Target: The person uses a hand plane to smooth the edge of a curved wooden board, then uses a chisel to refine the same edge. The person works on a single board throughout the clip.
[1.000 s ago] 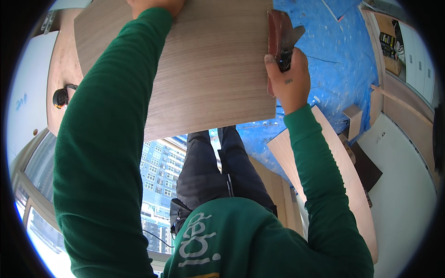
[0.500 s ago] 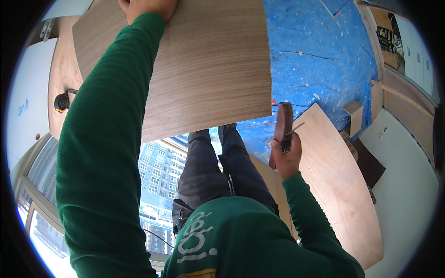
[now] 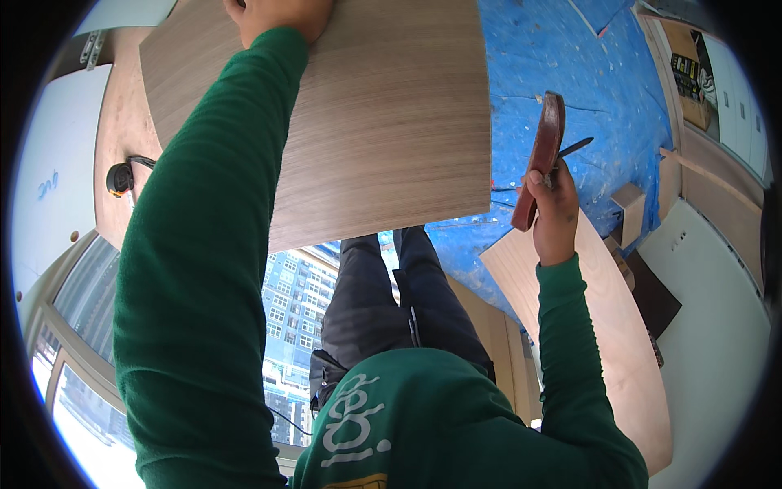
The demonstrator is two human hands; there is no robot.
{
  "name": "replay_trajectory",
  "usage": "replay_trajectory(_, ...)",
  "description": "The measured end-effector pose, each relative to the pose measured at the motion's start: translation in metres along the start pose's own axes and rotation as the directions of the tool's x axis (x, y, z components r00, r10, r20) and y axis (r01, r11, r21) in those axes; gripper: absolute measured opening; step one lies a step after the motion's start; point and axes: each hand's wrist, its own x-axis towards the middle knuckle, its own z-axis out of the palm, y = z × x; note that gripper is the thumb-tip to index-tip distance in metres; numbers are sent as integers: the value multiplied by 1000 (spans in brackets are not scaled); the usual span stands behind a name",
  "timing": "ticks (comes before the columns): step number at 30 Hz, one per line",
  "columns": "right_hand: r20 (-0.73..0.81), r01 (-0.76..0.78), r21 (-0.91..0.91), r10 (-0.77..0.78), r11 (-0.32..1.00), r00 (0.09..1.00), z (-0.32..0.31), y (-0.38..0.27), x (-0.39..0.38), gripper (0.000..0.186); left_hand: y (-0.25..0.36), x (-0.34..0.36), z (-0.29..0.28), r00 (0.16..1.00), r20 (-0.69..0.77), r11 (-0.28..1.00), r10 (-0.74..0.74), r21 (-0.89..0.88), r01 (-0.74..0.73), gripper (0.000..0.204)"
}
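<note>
The right hand (image 3: 557, 213) clasped a reddish-brown hand plane (image 3: 545, 137) right of, and apart from, the wood-grain panel (image 3: 391, 122), where the left hand (image 3: 285, 18) rested, its cropped fingers' grip unclear.

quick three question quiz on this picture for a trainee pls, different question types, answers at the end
1. True or false: the left hand rests on the wood-grain panel.
2. What colour is the sheeting seen to the right of the panel? a) white b) blue c) green
3. Is the reddish-brown tool in the right hand touching the panel, and how can you tell?

Key: 1. True. 2. b. 3. No; a strip of the sheeting shows between the tool and the panel's right edge.
</note>
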Motion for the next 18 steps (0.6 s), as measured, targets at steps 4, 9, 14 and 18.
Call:
replay_trajectory(4, -75, 99, -97, -106, 990, 992, 10, -9, 29, 36, 1, -1, -1, 999, 36, 1000, -4, -7, 4, 71)
replay_trajectory(9, -106, 290, -321, -339, 901, 935, 40, -35, 108, 32, 2, 2, -3, 1000, 22, 1000, -10, -22, 10, 71)
replay_trajectory(14, -34, 448, -505, -536, 738, 844, 77, -86, 203, 46, 3, 0, -5, 1000, -19, 998, -7, -68, 5, 70)
replay_trajectory(18, 13, 395, -539, -462, 744, 887, 104, -132, 246, 45, 0, 3, -1, 998, -60, 997, 12, -81, -16, 70)
